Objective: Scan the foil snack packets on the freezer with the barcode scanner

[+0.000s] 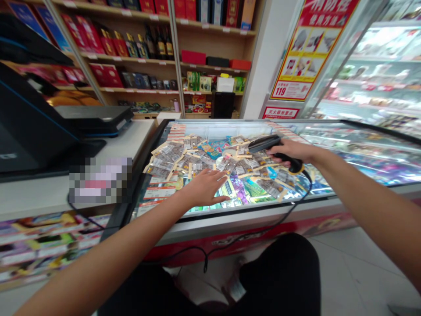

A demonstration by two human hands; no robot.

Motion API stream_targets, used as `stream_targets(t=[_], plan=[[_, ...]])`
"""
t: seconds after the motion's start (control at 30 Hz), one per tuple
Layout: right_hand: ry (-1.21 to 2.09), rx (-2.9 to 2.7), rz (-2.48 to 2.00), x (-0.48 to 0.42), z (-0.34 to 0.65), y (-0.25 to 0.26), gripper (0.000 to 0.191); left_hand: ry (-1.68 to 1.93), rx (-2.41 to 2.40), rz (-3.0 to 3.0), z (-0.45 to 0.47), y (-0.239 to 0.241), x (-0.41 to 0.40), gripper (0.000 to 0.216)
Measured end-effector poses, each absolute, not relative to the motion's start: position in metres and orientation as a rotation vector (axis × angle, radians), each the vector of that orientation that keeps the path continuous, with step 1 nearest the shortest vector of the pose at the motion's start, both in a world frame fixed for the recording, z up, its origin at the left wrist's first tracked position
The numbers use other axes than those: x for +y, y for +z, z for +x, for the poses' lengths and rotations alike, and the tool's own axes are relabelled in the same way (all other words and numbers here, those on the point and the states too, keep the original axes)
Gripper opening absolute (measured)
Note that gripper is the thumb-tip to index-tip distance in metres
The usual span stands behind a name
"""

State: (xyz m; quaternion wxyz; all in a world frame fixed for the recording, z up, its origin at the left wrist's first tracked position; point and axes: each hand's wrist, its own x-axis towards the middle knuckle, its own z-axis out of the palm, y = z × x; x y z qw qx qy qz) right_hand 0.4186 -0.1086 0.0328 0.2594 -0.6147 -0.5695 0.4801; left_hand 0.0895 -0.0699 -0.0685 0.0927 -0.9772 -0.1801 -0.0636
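Observation:
In my right hand [291, 151] is a black barcode scanner [265, 143] with a yellow butt, held by its handle over the right part of a pile of small snack packets [171, 156]. Its head points left. From the handle a black cable [283, 215] drops across the front of the glass-topped freezer [194, 221]. My left hand [207, 186] stretches flat over the front of the pile, fingers apart, with nothing held. Whether its fingertips touch the packets I cannot tell. Barcodes show on many packets, and a few blue packets [215, 147] lie among them.
Left of the freezer, a counter [144, 131] bears a black checkout machine [29, 127], a flat scale [95, 116] and a blurred-out item [100, 180]. Shelves [131, 61] of boxes and bottles stand behind. A lit display case [378, 74] is at right. The scanner cable hangs before my knees.

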Motion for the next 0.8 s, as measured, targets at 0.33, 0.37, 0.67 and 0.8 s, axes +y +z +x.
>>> stream_targets(t=[0.33,0.37,0.67,0.8], plan=[[1.099,-1.812,-1.893,-0.069,0.392,0.06,0.035,-0.169,-0.558,-2.871,0.091,-0.065,-0.074,0.072],[1.084,-1.81,-1.922,-0.066,0.387,0.063,0.034,-0.171,-0.558,-2.869,0.091,-0.066,-0.074,0.072],[1.423,-1.676,-2.102,-0.046,0.361,0.085,0.032,-0.179,-0.581,-2.853,0.093,-0.066,-0.075,0.071],[1.484,-1.658,-2.121,-0.044,0.359,0.089,0.035,-0.2,-0.572,-2.836,0.093,-0.067,-0.075,0.072]])
